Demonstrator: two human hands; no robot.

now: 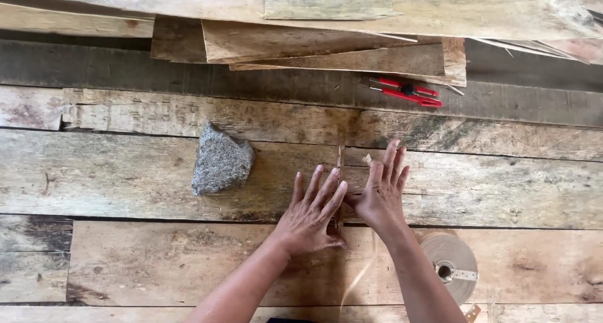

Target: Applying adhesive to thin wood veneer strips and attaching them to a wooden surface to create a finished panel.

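My left hand point(311, 213) lies flat, fingers spread, on a thin wood veneer sheet point(125, 172). My right hand point(382, 194) lies flat beside it on the neighbouring veneer sheet point(502, 185). Between the two hands runs a narrow strip of brown tape point(340, 159) along the seam where the sheets meet. Both palms press down; neither hand grips anything. A loose pale length of tape point(359, 276) trails down toward me between my forearms.
A grey rock point(221, 161) sits on the veneer left of my hands. Red-handled scissors point(407, 92) lie farther back on the right. A roll of brown tape point(451, 265) rests by my right forearm. Stacked veneer sheets point(326, 40) overlap along the top.
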